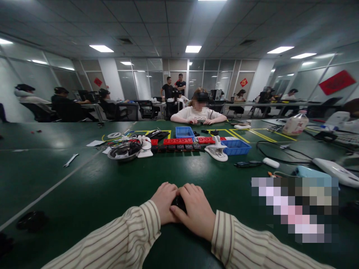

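The bent fingers of the left hand (164,202) and right hand (195,209) are closed around a small glossy black object (178,203), mostly hidden between them at the dark green tabletop (134,179). Well beyond the fingers sit a round metal bowl (121,159) to their left, a white plastic clip-like stand (218,153) to their right, and, farther, red rectangular blocks (178,141) in a row.
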`<state>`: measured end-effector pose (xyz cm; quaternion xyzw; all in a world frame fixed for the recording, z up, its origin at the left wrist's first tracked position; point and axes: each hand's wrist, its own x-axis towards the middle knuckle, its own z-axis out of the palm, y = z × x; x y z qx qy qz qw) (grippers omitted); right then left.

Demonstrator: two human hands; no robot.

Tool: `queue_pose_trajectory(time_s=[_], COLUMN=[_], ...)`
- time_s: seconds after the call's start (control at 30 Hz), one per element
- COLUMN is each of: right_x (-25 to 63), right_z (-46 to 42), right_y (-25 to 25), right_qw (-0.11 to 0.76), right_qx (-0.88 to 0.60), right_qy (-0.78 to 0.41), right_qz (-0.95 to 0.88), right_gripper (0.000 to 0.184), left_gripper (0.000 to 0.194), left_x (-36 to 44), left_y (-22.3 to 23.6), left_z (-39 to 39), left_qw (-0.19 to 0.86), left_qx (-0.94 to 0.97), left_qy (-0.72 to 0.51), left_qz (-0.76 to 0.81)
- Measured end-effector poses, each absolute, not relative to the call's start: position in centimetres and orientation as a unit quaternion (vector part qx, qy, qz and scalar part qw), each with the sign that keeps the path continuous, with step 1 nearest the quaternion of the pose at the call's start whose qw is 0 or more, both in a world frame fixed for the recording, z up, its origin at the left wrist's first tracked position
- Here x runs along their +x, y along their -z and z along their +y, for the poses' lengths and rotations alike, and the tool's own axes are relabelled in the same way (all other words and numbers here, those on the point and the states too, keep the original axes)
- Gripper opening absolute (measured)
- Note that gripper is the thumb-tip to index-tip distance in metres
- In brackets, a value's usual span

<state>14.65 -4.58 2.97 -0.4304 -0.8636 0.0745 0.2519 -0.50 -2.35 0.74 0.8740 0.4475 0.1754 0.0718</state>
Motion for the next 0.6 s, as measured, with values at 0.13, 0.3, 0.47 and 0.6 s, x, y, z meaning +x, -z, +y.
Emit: queue_pose_trajectory(time_s=[0.13, 0.3, 0.47, 0.6], right_x=[14.9, 15.2, 15.2, 15.2], right_z=[-4.3, -3.9, -4.0, -4.5], right_y=[-3.0, -2.8, -2.7, -3.3], right_qw=[0.262, 0.296, 0.301, 0.339], right_qx=[-0.378, -0.238, -0.157, -0.171], right_qy=[-0.096, -0.125, -0.127, -0.110], right_qz=[-0.882, -0.917, -0.932, -0.919], right_gripper=[0.017, 0.018, 0.018, 0.025], left_gripper=[0.042, 0.043, 0.050, 0.088], left_x=[-0.8, -1.6, -1.8, -1.8], left_y=[-0.6, -0.1, 0.5, 0.5], left_z=[-2.0, -0.9, -0.6, -1.0], left_qw=[0.111, 0.140, 0.149, 0.129], left_qx=[0.877, 0.881, 0.882, 0.885], left_qy=[-0.170, -0.148, -0.140, -0.168], left_qz=[0.436, 0.427, 0.425, 0.415])
